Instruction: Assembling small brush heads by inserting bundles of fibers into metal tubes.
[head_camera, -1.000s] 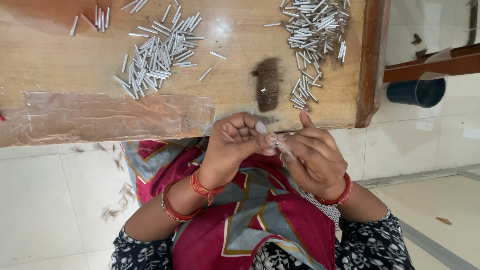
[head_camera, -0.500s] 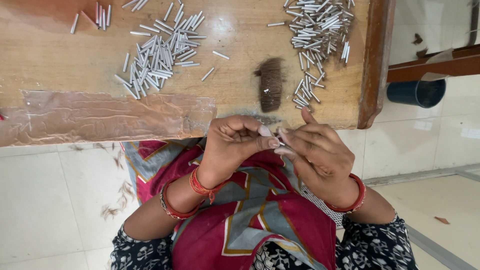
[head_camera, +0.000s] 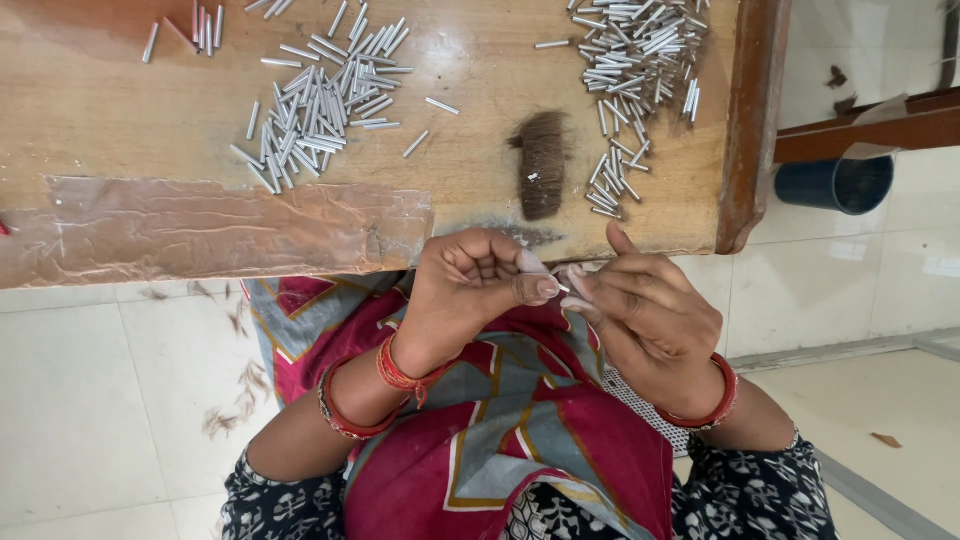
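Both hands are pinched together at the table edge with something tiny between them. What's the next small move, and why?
Probably keep the pinch and finish seating the small piece: the left hand and right hand meet fingertip to fingertip just below the table edge, and what they hold is too small to make out. The fibre tuft and metal tubes lie untouched.

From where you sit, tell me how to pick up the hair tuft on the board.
Pinch the hair tuft across its narrow middle, coming from above. It lies flat, long axis running away from you, with bare wood on its left; metal tubes crowd its right, so keep fingers tight.
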